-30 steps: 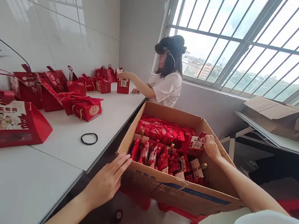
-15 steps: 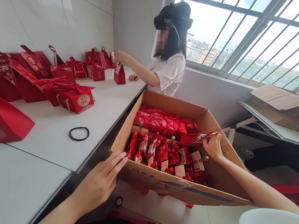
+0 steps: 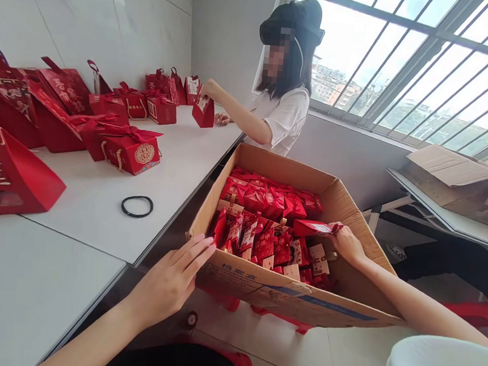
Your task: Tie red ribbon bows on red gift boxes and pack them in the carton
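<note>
held thing: small red gift box, lying nearly flat in the air over the right side of the packed stuff, just beside the carton's right wall
right hand: fingers pinching the box's right end; can't tell if that's the flap or the handle
left hand: holding nothing, fingers stretched out and loosely together, lying flat on the carton's near left corner
how it'd handle: my guess is thin card, so super light and stiff-ish but easy to crease. Better to take it by an edge or the top fold than to squeeze the printed faces, and any ribbon could snag on its neighbours
carton: big open cardboard one beside the worktop, crammed with more little red boxes
worktop: white, with a black hair tie lying loose and bigger ribboned boxes lined up toward the wall
other person: at the far end, one hand on top of an upright red box
</note>
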Available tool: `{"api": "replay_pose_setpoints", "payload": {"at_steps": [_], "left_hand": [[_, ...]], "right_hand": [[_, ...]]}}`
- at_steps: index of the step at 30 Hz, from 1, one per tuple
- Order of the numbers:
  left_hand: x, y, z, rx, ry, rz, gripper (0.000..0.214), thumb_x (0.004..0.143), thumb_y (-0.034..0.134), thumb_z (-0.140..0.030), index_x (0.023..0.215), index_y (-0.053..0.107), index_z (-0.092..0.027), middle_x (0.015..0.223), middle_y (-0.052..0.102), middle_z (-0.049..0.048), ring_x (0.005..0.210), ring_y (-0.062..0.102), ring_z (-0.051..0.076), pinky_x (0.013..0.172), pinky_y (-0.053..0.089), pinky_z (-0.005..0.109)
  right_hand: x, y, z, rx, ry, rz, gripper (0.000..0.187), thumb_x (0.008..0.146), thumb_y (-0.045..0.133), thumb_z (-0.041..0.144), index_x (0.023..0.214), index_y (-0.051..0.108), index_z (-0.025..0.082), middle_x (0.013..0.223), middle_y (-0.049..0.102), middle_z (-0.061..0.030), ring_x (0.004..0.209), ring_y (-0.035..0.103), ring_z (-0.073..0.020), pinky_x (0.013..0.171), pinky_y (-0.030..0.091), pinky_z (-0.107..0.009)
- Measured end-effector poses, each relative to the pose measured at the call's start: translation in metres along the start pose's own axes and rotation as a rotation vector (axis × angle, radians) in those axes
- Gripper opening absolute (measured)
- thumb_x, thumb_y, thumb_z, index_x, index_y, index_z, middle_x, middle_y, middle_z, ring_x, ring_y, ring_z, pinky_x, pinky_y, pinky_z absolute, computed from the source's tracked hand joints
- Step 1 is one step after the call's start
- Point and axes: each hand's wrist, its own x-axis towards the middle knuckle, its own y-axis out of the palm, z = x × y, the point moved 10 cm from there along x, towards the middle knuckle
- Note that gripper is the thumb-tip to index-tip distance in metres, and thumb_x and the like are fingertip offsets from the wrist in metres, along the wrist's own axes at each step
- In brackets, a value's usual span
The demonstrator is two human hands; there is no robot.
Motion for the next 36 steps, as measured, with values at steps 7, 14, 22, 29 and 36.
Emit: {"api": "replay_pose_setpoints", "payload": {"at_steps": [7, 14, 22, 29, 36], "left_hand": [[0.0, -0.001, 0.0, -0.003, 0.004, -0.01, 0.067, 0.084, 0.035, -0.004, 0.146, 0.011, -0.016, 0.144, 0.04, 0.0087, 0.135, 0.032, 0.024, 0.099, 0.044, 0.038], [-0.001, 0.001, -0.001, 0.016, 0.01, -0.001, 0.068, 0.084, 0.035, -0.003, 0.146, 0.009, -0.015, 0.144, 0.04, 0.0087, 0.136, 0.031, 0.023, 0.099, 0.044, 0.039], [-0.001, 0.0, -0.001, 0.025, 0.015, -0.004, 0.067, 0.084, 0.035, -0.003, 0.146, 0.011, -0.015, 0.144, 0.04, 0.0079, 0.136, 0.03, 0.023, 0.101, 0.043, 0.039], [0.0, -0.001, 0.0, 0.009, 0.008, -0.017, 0.068, 0.083, 0.037, -0.002, 0.145, 0.015, -0.015, 0.143, 0.042, 0.0083, 0.135, 0.032, 0.023, 0.1, 0.044, 0.039], [0.0, -0.001, 0.0, 0.015, 0.005, -0.031, 0.068, 0.083, 0.038, -0.002, 0.146, 0.015, -0.015, 0.142, 0.043, 0.0085, 0.134, 0.035, 0.024, 0.099, 0.046, 0.038]], "right_hand": [[0.001, 0.024, 0.014, -0.016, -0.128, 0.266, 0.027, 0.08, 0.048, 0.016, 0.104, 0.061, 0.018, 0.093, 0.071, -0.01, 0.088, 0.067, -0.0235, 0.074, 0.05, -0.028], [0.032, 0.039, 0.009, -0.102, -0.126, 0.397, 0.039, 0.075, 0.048, 0.007, 0.109, 0.063, 0.019, 0.104, 0.07, -0.0096, 0.097, 0.065, -0.023, 0.078, 0.048, -0.027], [0.035, 0.05, 0.007, -0.072, -0.185, 0.553, 0.039, 0.076, 0.05, 0.009, 0.111, 0.063, 0.019, 0.103, 0.071, -0.0071, 0.094, 0.067, -0.0225, 0.077, 0.05, -0.025], [0.037, 0.052, 0.016, -0.059, -0.238, 0.642, 0.041, 0.074, 0.049, 0.006, 0.11, 0.064, 0.018, 0.105, 0.07, -0.0084, 0.095, 0.066, -0.0221, 0.079, 0.05, -0.026], [0.047, 0.059, 0.02, -0.086, -0.222, 0.675, 0.033, 0.074, 0.053, 0.01, 0.104, 0.067, 0.015, 0.101, 0.071, -0.0125, 0.091, 0.067, -0.0252, 0.076, 0.05, -0.027]]}}
